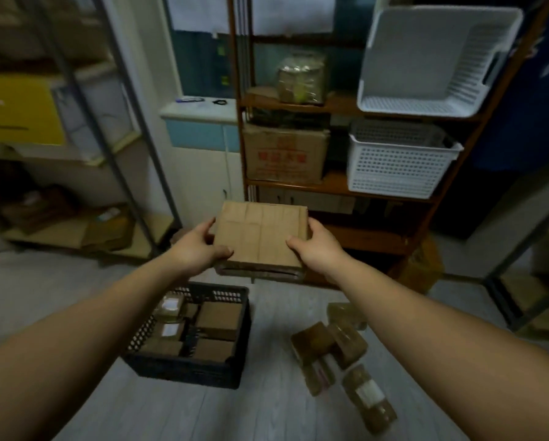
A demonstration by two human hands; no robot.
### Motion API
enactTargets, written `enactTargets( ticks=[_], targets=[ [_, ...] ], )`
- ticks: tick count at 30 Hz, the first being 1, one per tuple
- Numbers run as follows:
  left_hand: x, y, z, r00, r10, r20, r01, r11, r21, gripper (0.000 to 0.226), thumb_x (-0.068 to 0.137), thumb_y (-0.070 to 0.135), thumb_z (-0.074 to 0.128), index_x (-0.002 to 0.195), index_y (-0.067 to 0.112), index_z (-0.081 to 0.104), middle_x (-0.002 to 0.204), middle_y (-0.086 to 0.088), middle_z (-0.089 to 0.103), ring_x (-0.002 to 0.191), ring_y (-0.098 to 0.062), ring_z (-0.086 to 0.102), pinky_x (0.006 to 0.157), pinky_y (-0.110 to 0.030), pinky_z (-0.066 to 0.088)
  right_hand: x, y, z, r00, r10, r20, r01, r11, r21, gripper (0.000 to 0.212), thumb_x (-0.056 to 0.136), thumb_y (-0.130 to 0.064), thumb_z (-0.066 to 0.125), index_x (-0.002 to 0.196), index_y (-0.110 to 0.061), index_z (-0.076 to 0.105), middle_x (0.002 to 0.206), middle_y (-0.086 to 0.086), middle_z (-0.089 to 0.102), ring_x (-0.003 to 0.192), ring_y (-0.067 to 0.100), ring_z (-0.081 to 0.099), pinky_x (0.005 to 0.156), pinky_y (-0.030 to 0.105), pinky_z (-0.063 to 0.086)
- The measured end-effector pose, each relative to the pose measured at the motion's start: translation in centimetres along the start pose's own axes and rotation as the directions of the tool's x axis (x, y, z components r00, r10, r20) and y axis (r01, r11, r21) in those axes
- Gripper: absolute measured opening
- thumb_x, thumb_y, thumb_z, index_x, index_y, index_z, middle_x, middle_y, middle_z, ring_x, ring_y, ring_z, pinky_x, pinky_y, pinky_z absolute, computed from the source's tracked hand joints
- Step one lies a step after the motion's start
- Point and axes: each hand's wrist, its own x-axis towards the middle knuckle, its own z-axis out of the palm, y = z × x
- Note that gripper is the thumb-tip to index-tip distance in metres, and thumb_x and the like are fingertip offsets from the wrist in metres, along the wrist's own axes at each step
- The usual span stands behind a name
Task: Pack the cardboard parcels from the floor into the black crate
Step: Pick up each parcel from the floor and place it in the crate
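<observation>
Both hands hold one parcel (pixel 261 237) in the air above the floor (pixel 266 409), beyond the crate (pixel 184 367). The left hand (pixel 200 246) and right hand (pixel 317 246) grip its opposite sides, fingers clamped on the cardboard. Several parcels already fill the crate; more parcels (pixel 336 348) lie on the floor to its right.

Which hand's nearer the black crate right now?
Left. The left hand grips the parcel just above the black crate; the right hand grips it further right, past the crate's side.
</observation>
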Motion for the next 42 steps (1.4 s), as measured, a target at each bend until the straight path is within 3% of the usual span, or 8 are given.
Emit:
enactTargets(
  ticks=[3, 7, 14, 23, 26, 31, 36, 42],
  targets=[
    [-0.4, -1.6, -5.8, 0.997, 0.043, -0.066, -0.042, 0.999, 0.018, 0.083, 0.084, 0.010, 0.065, 0.148, 0.030, 0.016, 0.134, -0.008, 0.049, 0.103, -0.024, 0.059, 0.082, -0.039, 0.053, 0.8, -3.8, 5.1, 0.999, -0.035, 0.030, 0.036, 0.999, -0.016, 0.054, 0.094, -0.025, 0.057, 0.144, -0.021, 0.035, 0.138, 0.003, 0.051, 0.126, 0.022, 0.049, 0.089, 0.028, 0.040],
    [0.0, -5.1, -13.8, 0.998, 0.032, -0.062, -0.033, 0.999, -0.010, 0.077, 0.085, 0.007, 0.063, 0.147, 0.029, 0.022, 0.133, -0.008, 0.049, 0.113, -0.025, 0.054, 0.093, -0.041, 0.051, 2.5, -7.4, 13.1, 0.997, -0.032, 0.073, 0.034, 0.999, -0.018, 0.056, 0.093, -0.025, 0.058, 0.143, -0.021, 0.035, 0.139, 0.004, 0.051, 0.127, 0.023, 0.049, 0.099, 0.035, 0.043],
    [2.0, -11.2, -23.7, 0.999, -0.031, -0.013, 0.031, 1.000, -0.004, 0.084, 0.083, 0.010, 0.066, 0.148, 0.032, 0.018, 0.130, -0.006, 0.051, 0.112, -0.025, 0.056, 0.096, -0.042, 0.050, 4.9, -9.8, 24.4, 0.990, -0.009, 0.143, 0.015, 0.999, -0.038, 0.067, 0.088, -0.028, 0.065, 0.145, -0.025, 0.031, 0.136, 0.001, 0.052, 0.123, 0.022, 0.052, 0.100, 0.036, 0.045],
    [9.9, -15.0, -25.7, 0.996, -0.093, -0.004, 0.093, 0.994, 0.059, 0.085, 0.083, 0.007, 0.065, 0.148, 0.029, 0.015, 0.138, -0.008, 0.044, 0.120, -0.028, 0.051, 0.101, -0.043, 0.046, 12.4, -8.5, 30.1, 0.990, 0.030, 0.141, -0.016, 0.995, -0.102, 0.094, 0.083, -0.034, 0.068, 0.151, -0.033, 0.003, 0.140, 0.004, 0.047, 0.124, 0.025, 0.049, 0.105, 0.042, 0.044],
    [13.5, -16.6, -26.5, 0.993, -0.120, -0.003, 0.119, 0.988, 0.097, 0.089, 0.082, 0.009, 0.067, 0.149, 0.028, 0.013, 0.142, -0.006, 0.040, 0.120, -0.028, 0.051, 0.101, -0.041, 0.045, 15.6, -7.8, 32.2, 0.986, 0.021, 0.168, -0.009, 0.997, -0.074, 0.091, 0.085, -0.028, 0.068, 0.151, -0.028, 0.005, 0.137, 0.003, 0.044, 0.125, 0.023, 0.047, 0.103, 0.035, 0.039],
    [18.9, -20.1, -27.7, 0.985, -0.161, 0.064, 0.148, 0.972, 0.183, 0.088, 0.084, 0.010, 0.065, 0.150, 0.026, 0.009, 0.150, -0.003, 0.031, 0.123, -0.030, 0.048, 0.094, -0.034, 0.041, 19.8, -5.8, 36.0, 0.988, 0.067, 0.136, -0.045, 0.987, -0.155, 0.090, 0.083, -0.034, 0.069, 0.150, -0.029, 0.008, 0.134, 0.008, 0.035, 0.121, 0.026, 0.045, 0.094, 0.031, 0.039],
    [23.4, -24.2, -28.6, 0.962, -0.206, 0.181, 0.171, 0.966, 0.192, 0.088, 0.082, 0.013, 0.067, 0.149, 0.028, 0.013, 0.148, -0.005, 0.034, 0.124, -0.031, 0.047, 0.098, -0.044, 0.047, 21.9, -3.6, 39.8, 0.984, 0.134, 0.120, -0.114, 0.980, -0.161, 0.093, 0.086, -0.032, 0.067, 0.151, -0.034, 0.001, 0.138, 0.006, 0.032, 0.124, 0.025, 0.042, 0.098, 0.034, 0.040],
    [27.8, -33.7, -28.2, 0.958, -0.122, 0.261, 0.039, 0.952, 0.303, 0.055, 0.091, 0.010, 0.056, 0.141, 0.015, 0.033, 0.132, 0.001, 0.044, 0.123, -0.019, 0.045, 0.095, -0.028, 0.039, 23.6, 2.7, 48.3, 0.972, 0.215, 0.092, -0.201, 0.969, -0.141, 0.094, 0.088, -0.026, 0.066, 0.151, -0.036, -0.003, 0.146, 0.006, 0.028, 0.126, 0.024, 0.041, 0.100, 0.033, 0.041]
  ],
)
